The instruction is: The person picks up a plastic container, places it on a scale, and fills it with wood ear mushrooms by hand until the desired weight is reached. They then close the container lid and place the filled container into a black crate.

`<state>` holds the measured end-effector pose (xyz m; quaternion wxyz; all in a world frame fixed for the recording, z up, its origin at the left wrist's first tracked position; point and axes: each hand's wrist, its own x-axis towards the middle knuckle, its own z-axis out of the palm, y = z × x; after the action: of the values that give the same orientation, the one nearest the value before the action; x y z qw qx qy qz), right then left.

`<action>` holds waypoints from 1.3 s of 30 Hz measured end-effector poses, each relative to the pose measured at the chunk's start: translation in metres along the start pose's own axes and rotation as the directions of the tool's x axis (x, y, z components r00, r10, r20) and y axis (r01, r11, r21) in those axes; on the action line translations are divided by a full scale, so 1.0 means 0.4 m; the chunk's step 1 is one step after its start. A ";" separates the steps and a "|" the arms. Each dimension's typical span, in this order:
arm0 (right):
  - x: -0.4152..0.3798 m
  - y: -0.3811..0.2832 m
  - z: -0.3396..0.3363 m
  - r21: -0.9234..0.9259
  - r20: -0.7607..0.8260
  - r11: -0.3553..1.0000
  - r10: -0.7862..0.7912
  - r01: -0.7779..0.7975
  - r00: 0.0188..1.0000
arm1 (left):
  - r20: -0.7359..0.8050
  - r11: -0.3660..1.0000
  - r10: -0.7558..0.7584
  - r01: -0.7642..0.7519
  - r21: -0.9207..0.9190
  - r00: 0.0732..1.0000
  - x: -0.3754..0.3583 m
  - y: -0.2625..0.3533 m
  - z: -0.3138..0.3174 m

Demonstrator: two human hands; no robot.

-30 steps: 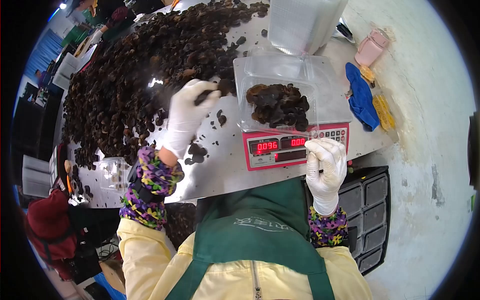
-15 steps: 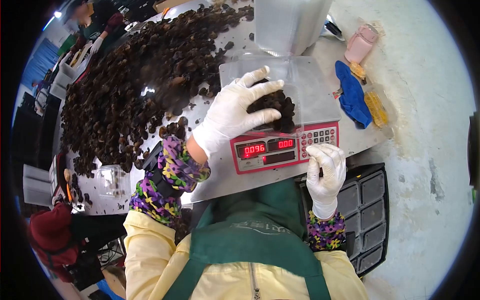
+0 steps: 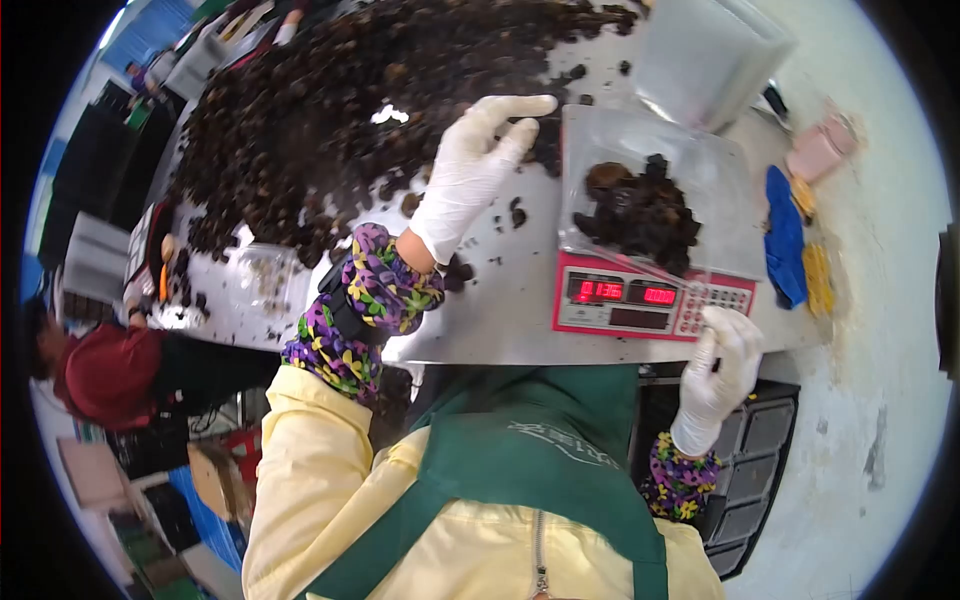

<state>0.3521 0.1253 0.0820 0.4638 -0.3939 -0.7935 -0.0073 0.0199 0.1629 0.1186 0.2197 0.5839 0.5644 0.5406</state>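
Note:
My left hand point(image 3: 468, 178), in a white glove, is at the near edge of a large pile of dark, mushroom-like pieces point(image 3: 330, 100). Its thumb and forefinger are apart, and nothing shows between them. To its right, a clear plastic box point(image 3: 575, 215) holding a clump of dark pieces point(image 3: 645, 215) rests on the red-framed scale point(image 3: 625, 318). The scale's red digits are lit but blurred. My right hand point(image 3: 720, 375), also gloved, is just below the scale's keypad with its fingers curled in and nothing visible in them.
Stacked clear containers point(image 3: 705, 60) stand behind the scale. At the right are a blue cloth point(image 3: 785, 240), a yellow item point(image 3: 819, 280) and a pink bottle point(image 3: 822, 148). Black trays point(image 3: 755, 455) are below the table edge. A person in red point(image 3: 110, 375) is at the left.
My left hand has left the box and moved over to the pile's edge, leaving the clump in the box uncovered. The view has shifted, so the scale appears further right. The first reading on the display differs.

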 end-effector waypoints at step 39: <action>0.011 -0.021 0.023 0.029 0.023 0.998 -0.060 0.060 0.998 | 0.068 0.664 -0.255 0.123 0.737 0.965 -0.322 -0.278 -0.251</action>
<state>0.3391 0.1258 0.0829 0.4594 -0.3633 -0.8105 -0.0052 -0.0867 0.0417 0.0048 0.0711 0.6036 0.7695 0.1961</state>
